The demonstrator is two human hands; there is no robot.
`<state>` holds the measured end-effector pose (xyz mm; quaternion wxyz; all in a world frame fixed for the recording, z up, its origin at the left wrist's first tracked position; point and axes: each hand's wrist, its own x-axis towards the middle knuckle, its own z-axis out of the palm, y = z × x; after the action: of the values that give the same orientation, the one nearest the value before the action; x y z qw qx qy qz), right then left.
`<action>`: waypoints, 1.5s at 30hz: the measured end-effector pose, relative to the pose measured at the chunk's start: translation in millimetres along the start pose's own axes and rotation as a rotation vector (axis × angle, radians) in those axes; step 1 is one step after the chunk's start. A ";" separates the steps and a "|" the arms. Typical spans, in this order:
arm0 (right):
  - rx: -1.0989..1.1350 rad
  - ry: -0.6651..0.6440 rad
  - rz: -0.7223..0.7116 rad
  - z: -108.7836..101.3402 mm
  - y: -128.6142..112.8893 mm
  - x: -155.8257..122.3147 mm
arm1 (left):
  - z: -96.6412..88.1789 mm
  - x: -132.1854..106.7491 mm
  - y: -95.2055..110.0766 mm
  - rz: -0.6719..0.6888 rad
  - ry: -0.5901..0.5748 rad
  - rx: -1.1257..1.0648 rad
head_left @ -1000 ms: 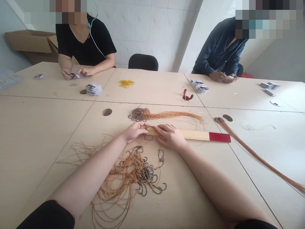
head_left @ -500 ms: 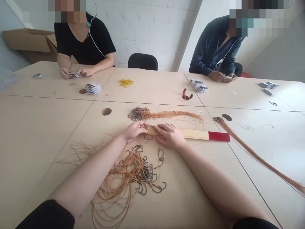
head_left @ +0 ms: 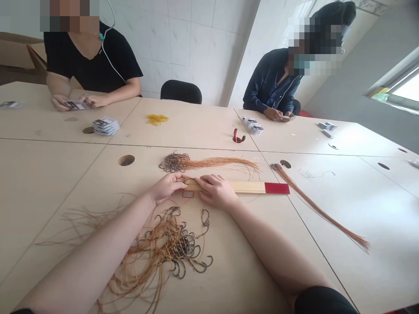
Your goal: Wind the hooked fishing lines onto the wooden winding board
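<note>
A long flat pale strip with a red end (head_left: 250,187) lies crosswise on the table before me. My left hand (head_left: 168,187) is closed at its left end, thumb and fingers pinched there; any small thing between the fingertips is hidden. My right hand (head_left: 218,192) presses down on the strip just beside it, fingers bent over the top. A small red rectangular loop (head_left: 187,195) sits below the strip between my hands. Nearer to me, partly under my left forearm, lies a loose tangle of fish hooks (head_left: 183,246) tied to orange-brown lines (head_left: 137,272).
Beyond the strip lies a hook bundle (head_left: 175,162) with straightened lines; another bundle (head_left: 324,207) slants to the right. Further off are yellow bands (head_left: 157,119), red-handled pliers (head_left: 238,136) in a hole, and stacked packets (head_left: 105,126). Two people sit opposite, handling small items.
The view has turned to the right, so everything appears further left and a window shows. My hands keep nearly the same places on the strip.
</note>
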<state>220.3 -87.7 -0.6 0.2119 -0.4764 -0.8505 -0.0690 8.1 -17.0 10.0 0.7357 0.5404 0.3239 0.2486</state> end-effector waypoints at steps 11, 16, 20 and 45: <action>0.055 0.025 0.014 0.8 -1.6 -0.9 | 0.0 -0.2 -2.5 -0.015 -0.008 0.005; 0.046 0.044 0.003 1.2 -1.4 -1.2 | 1.5 0.0 -3.4 -0.022 0.009 -0.004; 0.043 0.037 -0.001 0.5 -1.1 -1.1 | 0.4 0.9 -4.5 -0.004 -0.005 0.008; 0.042 0.032 0.011 2.1 -0.7 -2.1 | 2.0 -1.0 -1.5 -0.019 -0.004 0.009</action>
<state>220.1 -89.1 -3.2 0.2360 -0.4753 -0.8456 -0.0574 8.9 -19.4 9.2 0.7361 0.5413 0.3287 0.2390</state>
